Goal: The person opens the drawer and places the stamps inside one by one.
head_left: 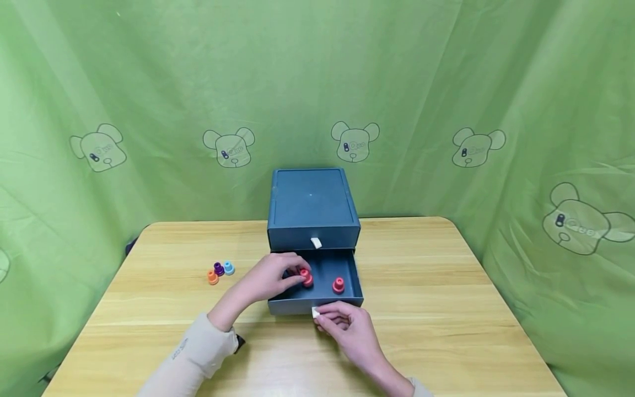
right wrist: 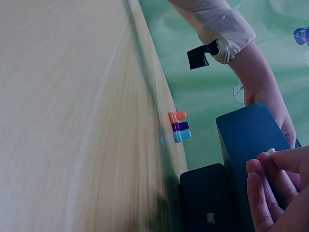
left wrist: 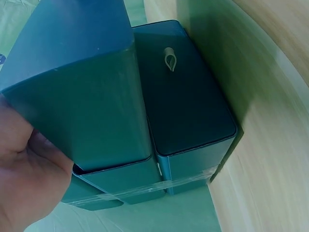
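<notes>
A dark blue drawer cabinet [head_left: 310,198] has one drawer [head_left: 294,306] pulled out, holding two red stepped pieces. My left hand [head_left: 268,275] reaches over the drawer's left side and pinches the left red piece [head_left: 307,279] between thumb and fingers; the other red piece [head_left: 338,285] stands upright to its right. At the drawer's front, my right hand [head_left: 352,331] pinches the white pull tab [head_left: 315,312]. In the left wrist view the left hand [left wrist: 31,174] goes behind the drawer wall, fingertips hidden. The right wrist view has the right hand [right wrist: 282,188] at the drawer front.
Orange [head_left: 212,277], purple [head_left: 219,269] and light blue [head_left: 229,268] pieces stand together on the wooden table [head_left: 421,298], left of the cabinet. Above the pulled-out drawer is a closed one with a white tab [head_left: 316,242]; another closed drawer [left wrist: 188,101] lies below. Green curtain [head_left: 307,82] surrounds the table.
</notes>
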Available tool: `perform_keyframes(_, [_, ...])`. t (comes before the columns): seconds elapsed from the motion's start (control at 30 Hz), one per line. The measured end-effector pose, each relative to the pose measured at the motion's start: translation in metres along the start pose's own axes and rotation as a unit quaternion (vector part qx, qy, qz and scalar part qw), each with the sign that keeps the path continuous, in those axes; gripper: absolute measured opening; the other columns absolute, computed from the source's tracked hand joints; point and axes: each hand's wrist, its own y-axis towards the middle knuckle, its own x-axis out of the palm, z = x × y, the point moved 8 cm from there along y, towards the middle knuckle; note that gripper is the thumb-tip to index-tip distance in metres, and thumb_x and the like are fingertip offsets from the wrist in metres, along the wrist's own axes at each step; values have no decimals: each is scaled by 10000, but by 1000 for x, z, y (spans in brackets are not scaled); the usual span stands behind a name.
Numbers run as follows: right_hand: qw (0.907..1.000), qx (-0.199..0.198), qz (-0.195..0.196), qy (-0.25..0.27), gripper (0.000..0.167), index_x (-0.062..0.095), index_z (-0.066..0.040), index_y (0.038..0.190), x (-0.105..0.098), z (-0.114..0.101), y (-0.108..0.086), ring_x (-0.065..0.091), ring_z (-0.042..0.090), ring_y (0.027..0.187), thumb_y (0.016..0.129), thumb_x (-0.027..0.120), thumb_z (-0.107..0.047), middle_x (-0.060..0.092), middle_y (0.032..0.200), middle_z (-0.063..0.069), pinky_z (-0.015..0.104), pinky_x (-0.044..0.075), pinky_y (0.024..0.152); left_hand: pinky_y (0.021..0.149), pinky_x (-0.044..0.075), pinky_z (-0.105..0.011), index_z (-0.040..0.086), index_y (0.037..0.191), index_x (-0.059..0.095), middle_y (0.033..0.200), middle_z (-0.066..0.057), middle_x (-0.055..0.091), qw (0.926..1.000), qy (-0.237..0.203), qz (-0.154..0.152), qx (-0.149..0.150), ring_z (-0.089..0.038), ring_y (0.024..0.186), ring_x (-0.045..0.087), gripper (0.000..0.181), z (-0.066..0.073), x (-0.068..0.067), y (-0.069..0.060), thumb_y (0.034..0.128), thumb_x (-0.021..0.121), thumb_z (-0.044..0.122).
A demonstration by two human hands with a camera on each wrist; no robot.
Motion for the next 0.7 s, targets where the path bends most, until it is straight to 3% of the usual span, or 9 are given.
perform_keyframes(0.4, [10000, -25, 47, 32, 154, 791, -150, 1066, 0, 0, 1, 771, 292, 876, 923, 786, -208, 800, 932, 53, 252, 611, 720, 861, 587, -301, 160, 1120, 764, 1033, 54, 733, 9991, 398, -114, 90, -71, 910, 669, 149, 3, 3, 1, 991, 716, 214])
perform_keyframes(0.7, [9999, -60, 94, 115, 155, 793, -141, 1060, 0, 1, 2, 775, 302, 866, 913, 795, -191, 801, 941, 98, 267, 616, 717, 861, 590, -312, 160, 1122, 767, 1040, 52, 739, 9984, 523, -111, 159, -74, 910, 672, 150, 5, 5, 1, 988, 719, 209])
